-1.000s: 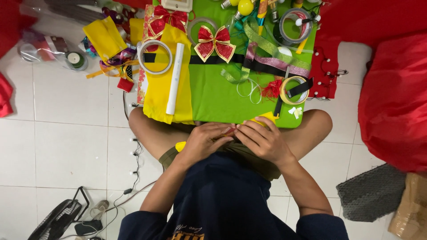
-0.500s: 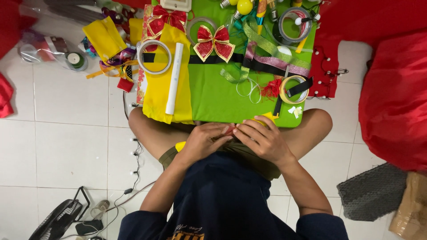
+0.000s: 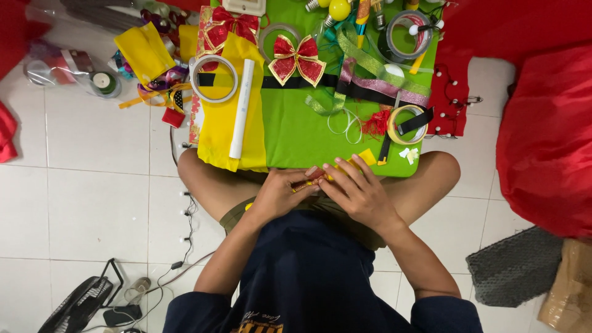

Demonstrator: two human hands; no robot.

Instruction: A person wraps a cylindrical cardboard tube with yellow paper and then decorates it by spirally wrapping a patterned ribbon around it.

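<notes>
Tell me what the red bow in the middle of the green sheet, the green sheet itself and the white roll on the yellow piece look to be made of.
Red bow: likely glittery ribbon fabric with gold edging; it sparkles.
Green sheet: matte and flat, probably felt or craft foam; hard to tell which.
White roll on the yellow piece: smooth, looks like rolled paper or film.

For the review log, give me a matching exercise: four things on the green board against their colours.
Things:
1. bow
2. paper roll
3. strap
4. sheet under the roll

Colours:
A. white
B. yellow
C. red with gold edge
D. black

Pairs: 1-C, 2-A, 3-D, 4-B
</notes>
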